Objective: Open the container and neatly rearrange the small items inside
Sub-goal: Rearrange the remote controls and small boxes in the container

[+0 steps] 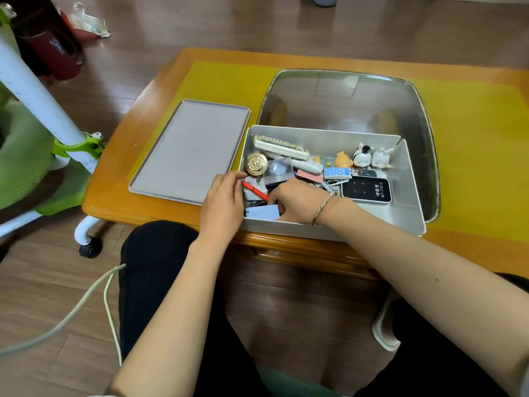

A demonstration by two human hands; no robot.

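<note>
Table (160,209): glossy varnished wood. Tray (337,96): shiny reflective metal. Container (412,202): matt grey, smooth. Lid (189,150): matt grey. Compact (255,162): glossy gold.

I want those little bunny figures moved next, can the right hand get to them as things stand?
Probably yes. The right hand is already inside the open container, and the bunny figures stand uncovered at its far wall, with only low flat items between.

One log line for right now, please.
lid: off, left of box | box: open, cluttered | left hand: on red pen | right hand: reaching among items
</note>
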